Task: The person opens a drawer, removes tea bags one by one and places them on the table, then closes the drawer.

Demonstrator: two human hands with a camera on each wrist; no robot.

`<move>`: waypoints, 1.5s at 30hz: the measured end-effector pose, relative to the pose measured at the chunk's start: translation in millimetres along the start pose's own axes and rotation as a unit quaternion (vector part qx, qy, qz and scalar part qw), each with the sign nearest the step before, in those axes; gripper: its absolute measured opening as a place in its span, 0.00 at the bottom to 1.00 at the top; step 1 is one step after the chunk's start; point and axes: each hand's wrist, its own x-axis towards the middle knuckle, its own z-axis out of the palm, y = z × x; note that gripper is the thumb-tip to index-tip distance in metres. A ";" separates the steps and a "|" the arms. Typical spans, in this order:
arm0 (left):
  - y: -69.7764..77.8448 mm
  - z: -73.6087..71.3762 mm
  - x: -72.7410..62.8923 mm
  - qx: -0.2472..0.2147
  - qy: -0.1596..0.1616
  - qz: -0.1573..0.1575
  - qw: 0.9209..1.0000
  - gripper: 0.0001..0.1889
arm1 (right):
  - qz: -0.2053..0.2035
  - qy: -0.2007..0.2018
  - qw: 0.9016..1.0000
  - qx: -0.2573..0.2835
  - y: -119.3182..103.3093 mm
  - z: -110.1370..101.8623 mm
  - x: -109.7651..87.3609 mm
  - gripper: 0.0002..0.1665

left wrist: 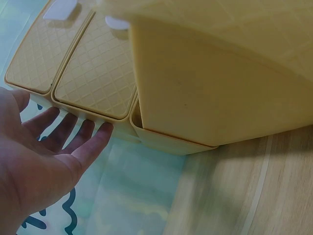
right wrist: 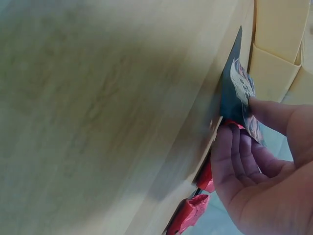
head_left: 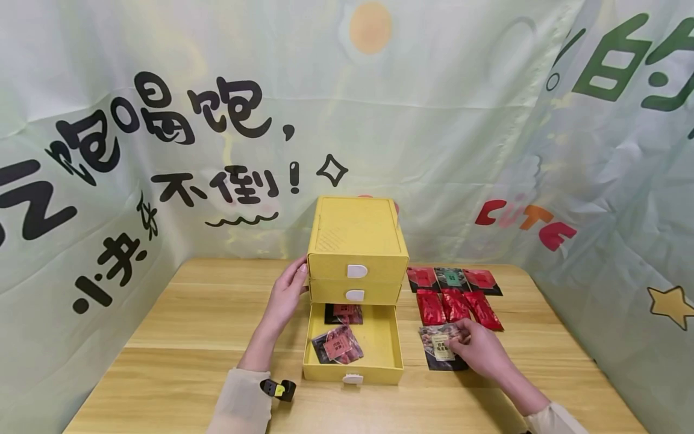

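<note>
A yellow drawer box stands at the back middle of the table, its bottom drawer pulled out and its two upper drawers closed. Two snack packets with pink labels, one nearer the front and one at the back, lie inside that drawer. Against the box's left side my left hand rests its extended fingertips, which the left wrist view also shows. To the right of the drawer, my right hand pinches the edge of a dark snack packet with a pale yellow label. In the right wrist view this packet stands tilted.
Right of the box lie a row of flat packets, two with red labels and a green-labelled one between them. Before them are three shiny red foil packets. A printed cloth hangs behind the wooden table.
</note>
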 end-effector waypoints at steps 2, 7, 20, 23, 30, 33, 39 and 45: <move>0.4 0.1 0.0 0.001 0.000 0.001 1.000 0.26 | 0.001 -0.001 1.000 -0.009 1.8 0.3 -0.1 0.22; 0.8 0.1 0.0 0.001 0.001 -0.002 1.000 0.26 | 0.013 -0.009 1.000 -0.025 4.7 2.7 0.7 0.23; 2.6 0.9 -0.4 0.001 0.000 0.001 1.000 0.26 | 0.040 -0.030 0.997 -0.051 4.1 5.0 4.4 0.28; 2.4 0.9 -0.3 0.002 0.000 0.001 1.000 0.26 | 0.038 -0.030 0.998 -0.051 6.5 6.2 5.7 0.29; 0.7 0.5 0.1 0.005 0.003 0.002 1.000 0.25 | 0.031 -0.029 0.998 -0.054 7.3 6.5 6.4 0.30; 1.4 0.5 -0.1 0.008 0.003 0.003 1.000 0.25 | 0.031 -0.028 0.997 -0.058 7.1 6.1 7.0 0.31; 1.9 0.7 -0.1 0.009 0.005 0.001 1.000 0.25 | 0.017 -0.018 0.998 -0.064 6.7 2.9 6.0 0.33; 2.4 0.7 -0.4 0.008 0.005 -0.004 1.000 0.26 | 0.008 0.003 0.999 -0.036 2.0 -3.0 1.6 0.35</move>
